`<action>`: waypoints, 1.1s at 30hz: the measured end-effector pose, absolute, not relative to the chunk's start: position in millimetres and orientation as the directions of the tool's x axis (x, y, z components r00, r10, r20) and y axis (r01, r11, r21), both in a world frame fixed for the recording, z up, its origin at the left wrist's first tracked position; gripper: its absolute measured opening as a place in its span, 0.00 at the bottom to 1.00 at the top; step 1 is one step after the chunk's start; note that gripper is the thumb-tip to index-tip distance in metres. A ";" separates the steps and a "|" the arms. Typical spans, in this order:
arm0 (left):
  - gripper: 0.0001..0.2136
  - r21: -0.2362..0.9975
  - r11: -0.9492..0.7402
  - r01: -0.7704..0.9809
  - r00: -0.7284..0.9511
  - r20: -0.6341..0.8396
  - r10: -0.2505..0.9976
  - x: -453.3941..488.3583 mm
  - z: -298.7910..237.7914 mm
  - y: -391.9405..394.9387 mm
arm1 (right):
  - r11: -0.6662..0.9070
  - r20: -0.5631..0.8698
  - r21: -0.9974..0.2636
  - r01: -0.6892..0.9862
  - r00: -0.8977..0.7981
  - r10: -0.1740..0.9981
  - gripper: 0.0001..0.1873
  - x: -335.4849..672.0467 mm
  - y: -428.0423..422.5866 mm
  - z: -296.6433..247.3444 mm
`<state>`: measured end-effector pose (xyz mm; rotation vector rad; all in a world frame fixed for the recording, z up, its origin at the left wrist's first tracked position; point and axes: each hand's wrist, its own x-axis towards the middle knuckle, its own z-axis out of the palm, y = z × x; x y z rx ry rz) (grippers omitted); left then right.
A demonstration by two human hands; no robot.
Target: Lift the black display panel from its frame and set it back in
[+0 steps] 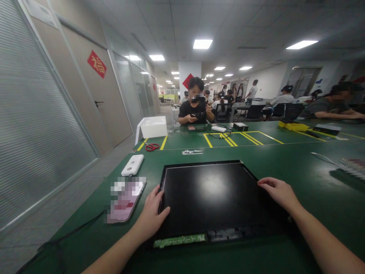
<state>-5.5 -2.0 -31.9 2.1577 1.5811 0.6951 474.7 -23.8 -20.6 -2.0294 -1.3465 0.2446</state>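
A black flat screen panel lies face up on the green table, with a narrow green circuit strip along its near edge. My left hand rests on the panel's left edge, fingers curled around the rim and thumb lying on the glass. On the right edge my right hand lies with fingers stretched out flat against the frame. Neither hand lifts the panel off the table.
A phone lies left of the panel, a white power bank beyond it. Farther off are red scissors, a white box and yellow floor-style markings. A person in black sits opposite; others sit at the right.
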 end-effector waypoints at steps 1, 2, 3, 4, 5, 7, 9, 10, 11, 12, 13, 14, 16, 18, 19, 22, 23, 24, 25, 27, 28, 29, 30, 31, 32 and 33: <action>0.25 0.571 -0.299 0.764 0.249 0.166 0.954 -5.7 -31.7 -3.0 | -0.228 0.210 -0.626 0.746 0.443 0.871 0.14 475.7 -23.3 -21.5; 0.25 0.578 -0.301 0.758 0.250 0.168 0.954 -6.1 -31.5 -3.8 | -0.221 0.217 -0.623 0.750 0.438 0.872 0.14 476.7 -22.8 -22.4; 0.26 0.586 -0.303 0.752 0.248 0.174 0.953 -6.8 -31.2 -4.3 | -0.213 0.224 -0.623 0.753 0.432 0.874 0.14 477.7 -22.4 -23.2; 0.26 0.593 -0.305 0.746 0.243 0.184 0.952 -7.6 -30.8 -4.4 | -0.204 0.232 -0.623 0.755 0.427 0.874 0.14 478.5 -22.0 -23.9; 0.26 0.597 -0.307 0.742 0.235 0.196 0.952 -8.6 -30.1 -4.2 | -0.195 0.238 -0.624 0.757 0.422 0.875 0.14 479.2 -21.8 -24.5; 0.27 0.590 -0.311 0.745 0.221 0.221 0.950 -10.3 -28.1 -3.5 | -0.184 0.249 -0.621 0.762 0.415 0.875 0.13 480.0 -21.6 -25.0; 0.28 0.564 -0.304 0.768 0.211 0.225 0.951 -11.0 -25.6 -2.7 | -0.188 0.249 -0.617 0.764 0.416 0.874 0.13 479.8 -21.5 -25.0; 0.29 0.550 -0.293 0.782 0.206 0.215 0.955 -10.8 -24.4 -2.5 | -0.192 0.247 -0.617 0.763 0.420 0.873 0.13 479.3 -21.6 -24.8; 0.29 0.540 -0.279 0.794 0.202 0.199 0.959 -10.4 -23.3 -2.4 | -0.194 0.246 -0.621 0.760 0.423 0.872 0.13 478.7 -21.6 -24.6; 0.29 0.536 -0.267 0.801 0.200 0.181 0.963 -9.9 -22.5 -2.2 | -0.193 0.247 -0.627 0.755 0.427 0.870 0.13 478.0 -21.7 -24.4; 0.29 0.538 -0.260 0.802 0.202 0.164 0.965 -9.4 -22.0 -2.0 | -0.191 0.246 -0.635 0.749 0.430 0.868 0.13 477.1 -21.8 -24.2; 0.29 0.542 -0.257 0.800 0.207 0.152 0.966 -9.0 -21.7 -1.7 | -0.187 0.246 -0.645 0.741 0.433 0.867 0.13 476.2 -21.9 -24.1; 0.28 0.550 -0.262 0.793 0.221 0.141 0.965 -9.1 -21.5 -0.4 | -0.185 0.238 -0.664 0.725 0.439 0.866 0.13 474.5 -22.1 -23.7; 0.27 0.558 -0.258 0.789 0.221 0.134 0.966 -10.1 -21.6 1.3 | -0.183 0.233 -0.676 0.713 0.443 0.866 0.13 473.1 -22.0 -23.5; 0.26 0.565 -0.254 0.785 0.217 0.133 0.967 -10.9 -21.5 2.0 | -0.180 0.234 -0.681 0.710 0.444 0.865 0.12 472.7 -22.0 -23.4; 0.24 0.600 -0.251 0.760 0.204 0.146 0.968 -13.0 -20.3 2.8 | -0.174 0.232 -0.692 0.701 0.445 0.865 0.12 472.5 -21.5 -23.5; 0.23 0.616 -0.246 0.748 0.197 0.148 0.969 -13.4 -19.4 2.6 | -0.176 0.225 -0.696 0.696 0.445 0.867 0.12 472.7 -21.5 -23.7; 0.23 0.637 -0.237 0.733 0.187 0.145 0.971 -13.8 -18.5 2.2 | -0.176 0.220 -0.700 0.692 0.443 0.869 0.12 473.0 -21.4 -24.0; 0.23 0.665 -0.225 0.712 0.174 0.143 0.974 -14.0 -17.4 1.9 | -0.175 0.217 -0.703 0.690 0.442 0.870 0.12 473.4 -21.5 -24.4; 0.23 0.738 -0.206 0.642 0.147 0.145 0.978 -13.9 -15.6 1.7 | -0.168 0.220 -0.706 0.688 0.439 0.871 0.12 474.2 -21.7 -25.2; 0.22 0.781 -0.204 0.590 0.138 0.152 0.979 -13.4 -14.6 1.9 | -0.167 0.223 -0.706 0.688 0.440 0.870 0.12 474.5 -21.9 -25.6; 0.22 0.826 -0.201 0.527 0.127 0.157 0.979 -12.7 -13.5 2.2 | -0.168 0.224 -0.706 0.688 0.442 0.868 0.12 474.7 -22.0 -25.8; 0.22 0.870 -0.191 0.456 0.114 0.155 0.981 -11.5 -12.1 2.4 | -0.172 0.224 -0.705 0.689 0.445 0.867 0.12 474.8 -22.1 -25.9; 0.22 0.909 -0.170 0.380 0.100 0.142 0.985 -9.8 -10.2 2.3 | -0.174 0.223 -0.703 0.689 0.446 0.867 0.12 474.8 -22.2 -25.8; 0.22 0.942 -0.136 0.306 0.081 0.117 0.990 -7.8 -7.7 1.9 | -0.175 0.223 -0.702 0.690 0.447 0.866 0.12 474.7 -22.3 -25.5; 0.23 0.967 -0.092 0.239 0.061 0.080 0.995 -5.6 -4.7 0.9 | -0.174 0.224 -0.703 0.690 0.447 0.866 0.11 474.5 -22.3 -25.1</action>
